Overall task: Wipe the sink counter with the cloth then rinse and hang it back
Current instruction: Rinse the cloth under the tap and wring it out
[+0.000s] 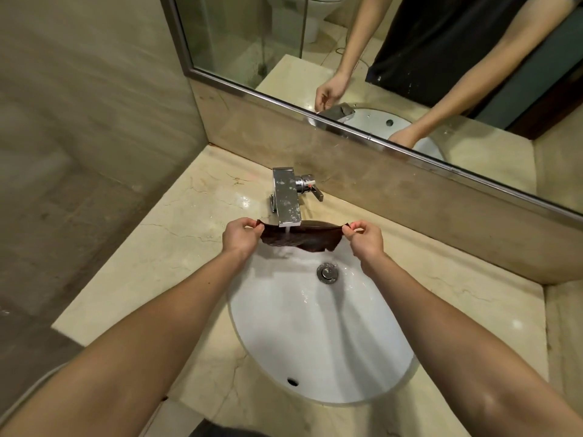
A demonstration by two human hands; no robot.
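A dark brown cloth (310, 238) is stretched out flat under the chrome faucet (286, 197), over the far end of the white oval sink (315, 335). Water runs from the spout onto the cloth's middle. My left hand (241, 236) pinches the cloth's left corner between thumb and fingers. My right hand (366, 239) pinches the right corner the same way. The cloth sags between the two hands. Beige marble counter (176, 247) surrounds the sink and looks wet near the faucet.
The sink's drain plug (327, 272) lies just below the cloth. A mirror (378, 58) runs along the back above a marble backsplash (394, 190). A tiled wall (79, 121) closes the left side. The faucet lever (312, 187) points right.
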